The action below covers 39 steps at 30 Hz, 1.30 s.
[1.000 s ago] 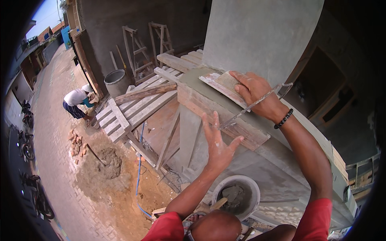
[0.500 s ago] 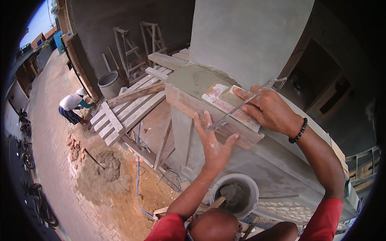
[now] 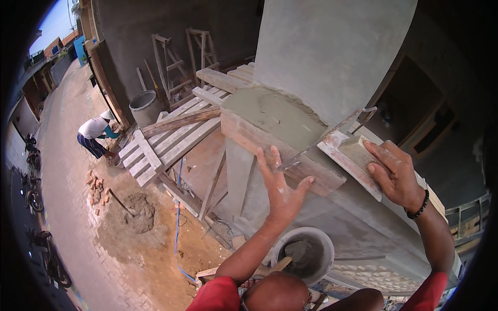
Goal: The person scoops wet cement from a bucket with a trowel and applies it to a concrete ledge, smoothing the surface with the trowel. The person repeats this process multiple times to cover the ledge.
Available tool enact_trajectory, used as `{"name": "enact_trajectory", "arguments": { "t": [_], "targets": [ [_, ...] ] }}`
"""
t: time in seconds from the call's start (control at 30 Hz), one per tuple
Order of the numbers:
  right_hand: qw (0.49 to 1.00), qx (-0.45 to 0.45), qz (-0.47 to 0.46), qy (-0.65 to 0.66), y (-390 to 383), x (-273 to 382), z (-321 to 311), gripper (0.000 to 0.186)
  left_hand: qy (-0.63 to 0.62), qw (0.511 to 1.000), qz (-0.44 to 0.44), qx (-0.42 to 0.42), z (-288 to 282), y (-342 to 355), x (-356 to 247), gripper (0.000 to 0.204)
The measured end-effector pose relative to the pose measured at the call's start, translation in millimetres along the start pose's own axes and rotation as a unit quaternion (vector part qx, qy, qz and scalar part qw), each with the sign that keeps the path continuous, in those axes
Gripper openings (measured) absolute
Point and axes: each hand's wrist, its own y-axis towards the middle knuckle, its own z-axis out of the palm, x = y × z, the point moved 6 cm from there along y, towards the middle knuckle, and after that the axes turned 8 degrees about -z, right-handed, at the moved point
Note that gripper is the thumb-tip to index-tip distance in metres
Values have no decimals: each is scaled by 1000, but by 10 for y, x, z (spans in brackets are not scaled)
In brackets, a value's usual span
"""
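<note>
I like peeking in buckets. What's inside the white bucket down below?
Inside the round white plastic bucket sits a lump of grey wet mortar. A wooden stick leans at its rim. The bucket's bottom is hidden underneath.

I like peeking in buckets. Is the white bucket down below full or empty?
Partly full. The white bucket holds a grey mound of wet mortar in its middle, with bare inner wall showing above it and a wooden handle leaning on its rim.

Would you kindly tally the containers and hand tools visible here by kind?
Wooden plastering float in the right hand: 1
White bucket of mortar: 1
Grey drum: 1
Shovel: 1
Total: 4
</note>
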Motion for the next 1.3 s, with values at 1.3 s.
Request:
{"name": "enact_trajectory", "arguments": {
  "t": [1.3],
  "targets": [
    [999,33,8,-16,192,42,143,35,15,1000,-7,5,0,8,-18,111]
  ]
}}
